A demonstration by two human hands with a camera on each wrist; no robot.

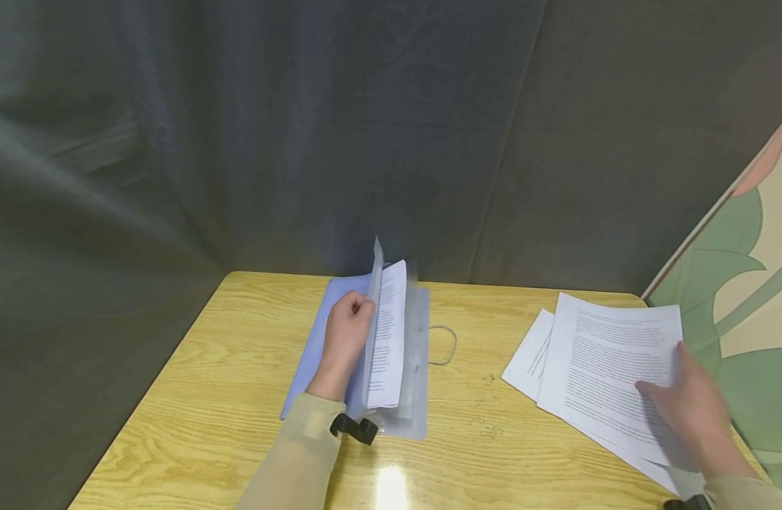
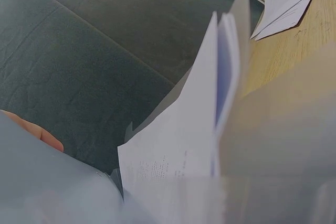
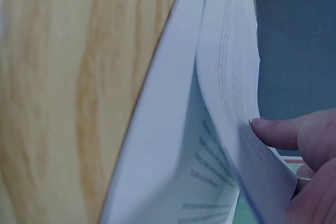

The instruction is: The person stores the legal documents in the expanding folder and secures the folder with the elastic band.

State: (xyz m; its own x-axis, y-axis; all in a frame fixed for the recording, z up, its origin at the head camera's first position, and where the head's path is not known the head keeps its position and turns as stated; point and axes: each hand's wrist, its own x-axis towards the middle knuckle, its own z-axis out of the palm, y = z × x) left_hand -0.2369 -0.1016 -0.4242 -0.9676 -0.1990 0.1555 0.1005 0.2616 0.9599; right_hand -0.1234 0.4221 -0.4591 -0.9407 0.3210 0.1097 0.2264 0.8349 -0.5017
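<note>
On the table lies an opened folder with a blue cover (image 1: 330,312) and clear plastic sleeves (image 1: 418,354). My left hand (image 1: 348,333) pinches the edge of a raised translucent sleeve (image 1: 374,283); printed sheets (image 1: 388,333) stand beside it within the folder. In the left wrist view, fingers (image 2: 42,136) show behind the sleeve, and the sheets (image 2: 168,145) fan upward. At the right, my right hand (image 1: 690,404) pinches a printed sheet of paper (image 1: 614,361) by its right edge. In the right wrist view, the thumb (image 3: 278,132) presses on this bent sheet (image 3: 231,77), lifted partly off the paper beneath.
More printed paper (image 1: 530,358) lies under the lifted sheet on the wooden table (image 1: 193,368). A grey loop (image 1: 453,343) sticks out from the folder's right side. A dark cloth (image 1: 378,142) hangs behind the table, and a leaf-patterned surface (image 1: 741,283) borders its right side.
</note>
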